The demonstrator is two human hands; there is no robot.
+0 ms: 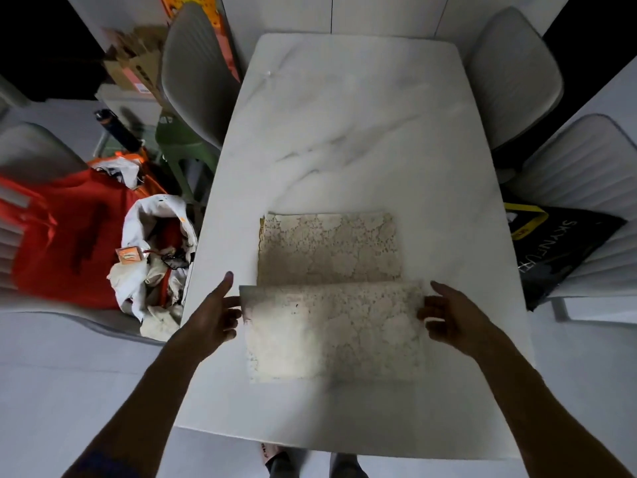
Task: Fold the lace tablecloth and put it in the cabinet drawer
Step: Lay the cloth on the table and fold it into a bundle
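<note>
Lace tablecloth [331, 294], already folded to a narrow strip, lies on the white marble table [362, 132] toward its near edge, its near half lifted and blurred. Left hand [210, 319] pinches the raised flap's left edge; right hand [451, 319] pinches its right edge, though the fingertips of both are partly hidden by cloth, so the exact grip is hard to read. Beside the table's left edge stands a chair heaped with red and white fabric [103, 243]; no cabinet drawer is visible.
</note>
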